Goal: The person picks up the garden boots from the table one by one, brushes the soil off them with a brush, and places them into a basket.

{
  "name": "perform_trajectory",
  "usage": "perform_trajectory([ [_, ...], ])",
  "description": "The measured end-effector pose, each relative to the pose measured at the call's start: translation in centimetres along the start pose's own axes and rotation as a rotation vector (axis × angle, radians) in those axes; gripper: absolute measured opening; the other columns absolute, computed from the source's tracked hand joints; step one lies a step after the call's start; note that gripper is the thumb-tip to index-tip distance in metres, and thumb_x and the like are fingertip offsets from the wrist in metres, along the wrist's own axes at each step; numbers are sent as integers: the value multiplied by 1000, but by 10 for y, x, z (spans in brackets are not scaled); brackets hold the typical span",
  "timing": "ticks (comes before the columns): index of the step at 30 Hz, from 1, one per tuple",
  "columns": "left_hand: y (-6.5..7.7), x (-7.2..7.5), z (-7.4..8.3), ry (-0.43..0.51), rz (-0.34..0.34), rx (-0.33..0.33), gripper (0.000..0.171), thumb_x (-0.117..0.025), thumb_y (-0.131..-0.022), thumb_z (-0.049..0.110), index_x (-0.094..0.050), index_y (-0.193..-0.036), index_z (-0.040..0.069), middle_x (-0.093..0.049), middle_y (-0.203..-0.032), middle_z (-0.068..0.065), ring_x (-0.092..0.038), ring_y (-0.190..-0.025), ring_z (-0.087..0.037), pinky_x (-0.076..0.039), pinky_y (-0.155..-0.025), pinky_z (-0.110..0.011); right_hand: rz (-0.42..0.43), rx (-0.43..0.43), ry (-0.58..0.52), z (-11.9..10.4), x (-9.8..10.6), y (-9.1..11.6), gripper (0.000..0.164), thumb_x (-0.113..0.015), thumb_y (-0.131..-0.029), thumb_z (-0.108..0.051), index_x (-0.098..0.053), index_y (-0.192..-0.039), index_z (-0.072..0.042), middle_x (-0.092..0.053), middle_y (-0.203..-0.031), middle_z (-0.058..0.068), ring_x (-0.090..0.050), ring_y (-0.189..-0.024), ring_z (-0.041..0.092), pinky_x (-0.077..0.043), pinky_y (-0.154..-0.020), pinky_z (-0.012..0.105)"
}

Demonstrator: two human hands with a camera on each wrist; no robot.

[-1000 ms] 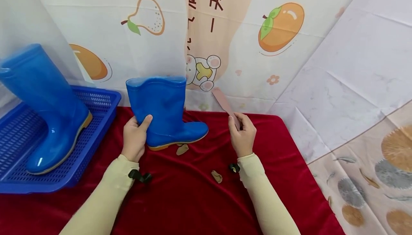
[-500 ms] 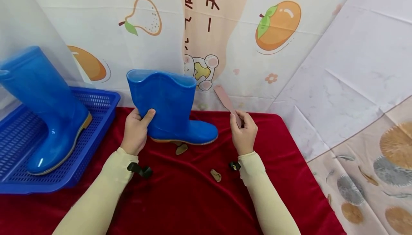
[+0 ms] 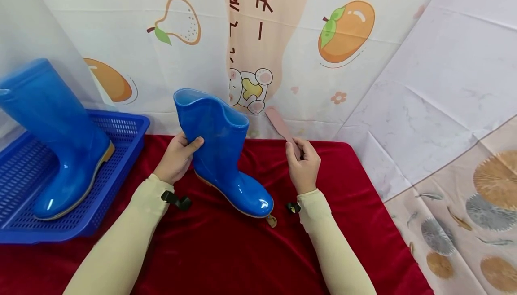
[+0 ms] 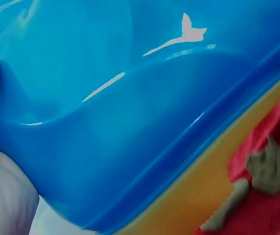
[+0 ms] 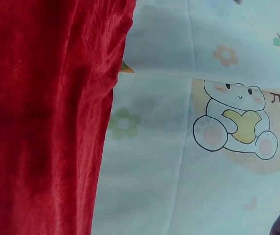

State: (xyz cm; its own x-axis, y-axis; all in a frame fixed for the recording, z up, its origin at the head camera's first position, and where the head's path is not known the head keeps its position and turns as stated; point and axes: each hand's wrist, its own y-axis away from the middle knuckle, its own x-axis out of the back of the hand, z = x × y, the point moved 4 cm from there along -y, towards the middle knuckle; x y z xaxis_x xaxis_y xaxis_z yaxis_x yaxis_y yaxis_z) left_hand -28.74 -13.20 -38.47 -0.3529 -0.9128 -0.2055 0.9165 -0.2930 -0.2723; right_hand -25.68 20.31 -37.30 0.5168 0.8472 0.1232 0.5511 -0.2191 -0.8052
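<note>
Our left hand (image 3: pixel 176 158) grips the glossy blue rubber boot (image 3: pixel 222 151), toe angled down over the red velvet-covered bench (image 3: pixel 210 259), while our right hand (image 3: pixel 305 168) pinches the flat pink spatula (image 3: pixel 278 123), seemingly readying for scraping, which calls for steadying the boot next.

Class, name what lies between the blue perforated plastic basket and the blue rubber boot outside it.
In the head view, a strip of red velvety tablecloth and the person's left hand, gripping that boot, lie between them.
</note>
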Motion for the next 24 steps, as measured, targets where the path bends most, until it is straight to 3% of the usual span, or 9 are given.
perform_trajectory([
  [4, -2, 9, -17, -32, -4, 54, 56, -52, -109, 18, -31, -160, 6, -52, -150, -6, -55, -132, -18, -51, -104, -28, -8, -7, 15, -3, -2, 1, 14, -74, -91, 1, -75, -105, 6, -67, -77, 17, -48, -63, 13, -40, -59, 20],
  [7, 0, 19, -28, -28, 40, 70, 54, -54, -109, 18, -34, -157, 3, -57, -144, -3, -58, -128, -16, -51, -102, -26, -15, -6, 22, -5, -3, 1, 13, -72, -91, 5, -74, -103, 9, -66, -77, 20, -48, -62, 14, -40, -59, 20],
  [11, 9, 28, -33, -14, 115, 5, 49, -55, -108, 16, -37, -153, 6, -59, -138, 0, -59, -125, -14, -51, -101, -23, -22, -5, 11, -5, -5, 2, 13, -72, -91, 6, -73, -103, 10, -66, -77, 21, -47, -62, 14, -39, -59, 18],
  [15, 28, 32, -40, 55, 205, -66, 32, -54, -107, 5, -46, -137, 14, -59, -126, 1, -58, -118, -11, -49, -99, -21, -34, -10, -4, -4, -5, 3, 13, -74, -92, 1, -75, -104, 4, -67, -77, 16, -47, -63, 12, -39, -59, 19],
  [19, 43, 32, -51, 84, 312, -64, 22, -55, -105, 1, -58, -121, 16, -64, -111, 5, -61, -106, -8, -51, -93, -21, -51, -20, -8, -2, -5, 4, 13, -74, -94, -6, -77, -105, 0, -68, -79, 11, -50, -64, 12, -42, -60, 21],
  [24, 44, 25, -52, -10, 410, -46, 14, -63, -104, 9, -64, -117, 15, -66, -105, 6, -60, -98, -10, -51, -84, -21, -74, -35, 4, 1, -5, 4, 15, -73, -96, -12, -77, -106, -2, -69, -82, 10, -52, -65, 14, -43, -61, 20],
])
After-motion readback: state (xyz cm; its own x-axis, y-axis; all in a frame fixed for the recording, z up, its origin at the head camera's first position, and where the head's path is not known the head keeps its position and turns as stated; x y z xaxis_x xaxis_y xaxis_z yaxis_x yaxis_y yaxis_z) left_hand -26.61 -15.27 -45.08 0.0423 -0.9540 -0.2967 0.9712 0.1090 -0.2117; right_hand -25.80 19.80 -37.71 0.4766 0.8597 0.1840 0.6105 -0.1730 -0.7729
